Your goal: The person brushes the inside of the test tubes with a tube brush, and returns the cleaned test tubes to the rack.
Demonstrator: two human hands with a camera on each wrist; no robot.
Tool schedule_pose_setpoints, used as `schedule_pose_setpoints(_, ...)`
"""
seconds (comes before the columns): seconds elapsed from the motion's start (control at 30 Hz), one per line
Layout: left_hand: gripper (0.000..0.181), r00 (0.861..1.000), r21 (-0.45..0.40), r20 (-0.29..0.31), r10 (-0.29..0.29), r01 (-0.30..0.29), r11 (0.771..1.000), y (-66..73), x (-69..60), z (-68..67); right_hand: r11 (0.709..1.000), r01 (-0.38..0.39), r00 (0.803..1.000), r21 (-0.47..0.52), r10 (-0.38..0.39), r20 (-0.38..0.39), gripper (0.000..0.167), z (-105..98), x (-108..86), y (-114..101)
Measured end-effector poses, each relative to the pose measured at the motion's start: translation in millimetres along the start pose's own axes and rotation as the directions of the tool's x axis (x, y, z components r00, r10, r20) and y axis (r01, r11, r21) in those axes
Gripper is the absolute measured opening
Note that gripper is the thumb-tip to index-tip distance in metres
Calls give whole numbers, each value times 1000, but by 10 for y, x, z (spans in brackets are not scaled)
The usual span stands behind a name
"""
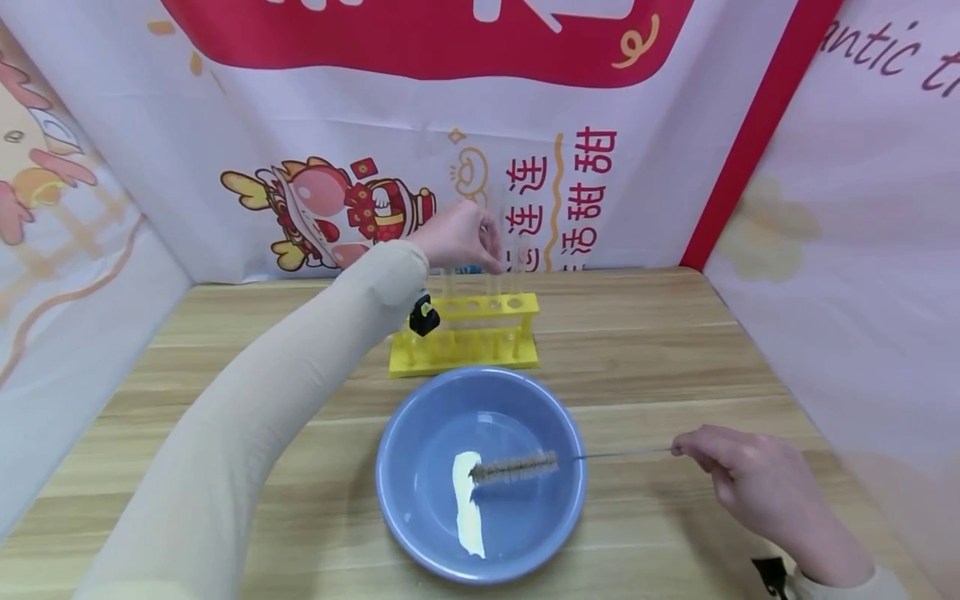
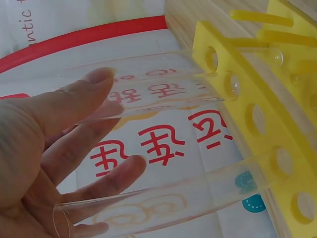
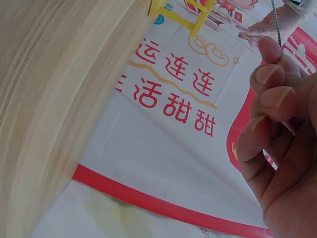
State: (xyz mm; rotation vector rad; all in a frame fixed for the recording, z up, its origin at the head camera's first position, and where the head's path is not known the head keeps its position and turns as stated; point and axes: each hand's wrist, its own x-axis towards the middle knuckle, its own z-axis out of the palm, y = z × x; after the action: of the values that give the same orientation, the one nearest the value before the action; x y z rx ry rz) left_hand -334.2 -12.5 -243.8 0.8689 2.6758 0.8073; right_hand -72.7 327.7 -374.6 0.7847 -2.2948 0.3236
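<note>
At the back, my left hand pinches the upper part of a clear test tube between thumb and fingers. That tube's lower end is at a hole of the yellow rack. Other clear tubes stand in the rack, one beside the lower fingers in the left wrist view. My right hand holds the thin wire handle of a brush with its fingertips. The bristles lie over the blue basin, and the twisted wire shows above the fingers in the right wrist view.
The basin sits in front of the rack on the wooden table. Printed white cloth with red lettering stands behind the table, and further cloth walls rise at both sides.
</note>
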Motion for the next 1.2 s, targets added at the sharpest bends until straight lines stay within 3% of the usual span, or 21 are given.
schedule_pose_setpoints(0.13,14,998,71,67,4,-9,997,17,47,-14,1000,3,1000,3,-3,0,51,-2,-1,-4)
schedule_pose_setpoints(0.23,12,989,125,149,-1,-18,992,40,86,-48,1000,7,1000,4,-7,7,51,-4,5,-14)
schedule_pose_setpoints(0.4,12,957,196,285,-53,-4,981,41,168,-142,1000,19,1000,15,-19,12,50,-22,45,-19)
schedule_pose_setpoints(0.57,16,921,223,371,-114,30,974,-2,256,-210,999,33,999,30,-33,9,50,-48,84,-20)
schedule_pose_setpoints(0.77,22,892,278,411,-187,72,958,-30,322,-201,998,45,999,36,-45,-2,50,-70,97,-42)
schedule_pose_setpoints(1.0,25,893,315,414,-175,40,948,41,319,-173,999,37,999,24,-36,-8,50,-79,78,-57)
schedule_pose_setpoints(1.1,26,905,321,392,-165,33,946,75,325,-153,999,37,999,25,-37,-7,49,-74,58,-59)
schedule_pose_setpoints(1.2,29,927,297,349,-137,29,955,117,359,-112,999,27,1000,26,-27,1,49,-70,34,-60)
